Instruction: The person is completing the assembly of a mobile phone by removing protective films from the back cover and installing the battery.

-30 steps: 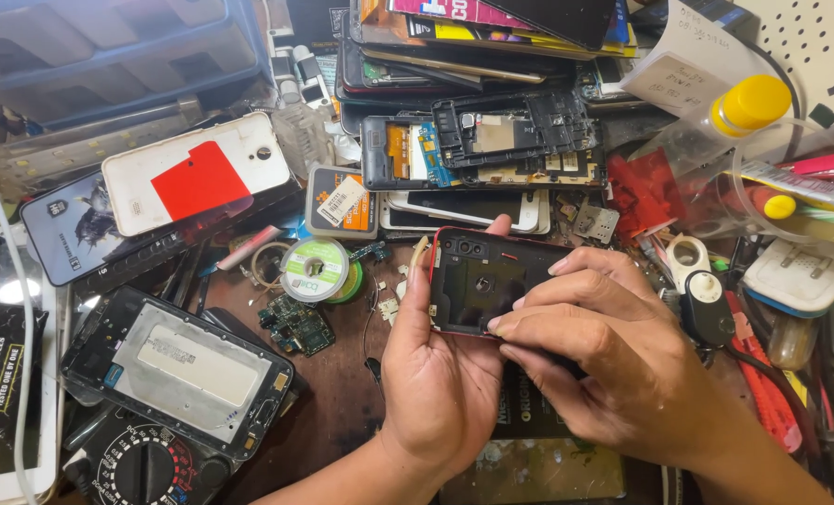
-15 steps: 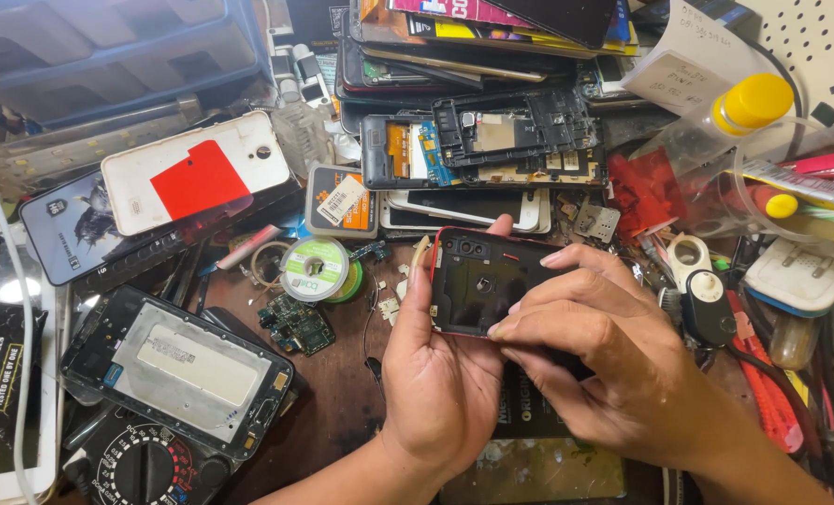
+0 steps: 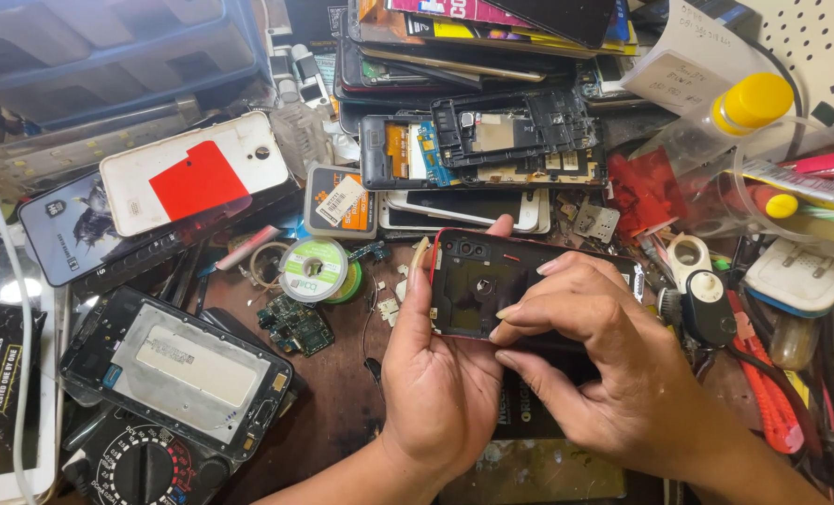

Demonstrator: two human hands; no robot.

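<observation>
A black phone back housing with a red rim (image 3: 473, 285) lies in my left hand (image 3: 440, 383), inner side up, with camera holes near its top left corner. My left palm cradles it from below and the thumb runs up its left edge. My right hand (image 3: 604, 365) covers the housing's right half, with fingertips pressed on its inner face and lower edge. Both hands hover over the brown worktable (image 3: 342, 411).
A solder wire spool (image 3: 314, 269) and a small green circuit board (image 3: 297, 325) sit left of my hands. Opened phone frames (image 3: 178, 369), a white phone with a red patch (image 3: 197, 173), a multimeter (image 3: 141, 463), stacked phones (image 3: 492, 140) and a yellow-capped bottle (image 3: 749, 108) crowd the table.
My right hand's fingers have shifted slightly along the housing's lower edge. The housing and my left hand stay almost in place.
</observation>
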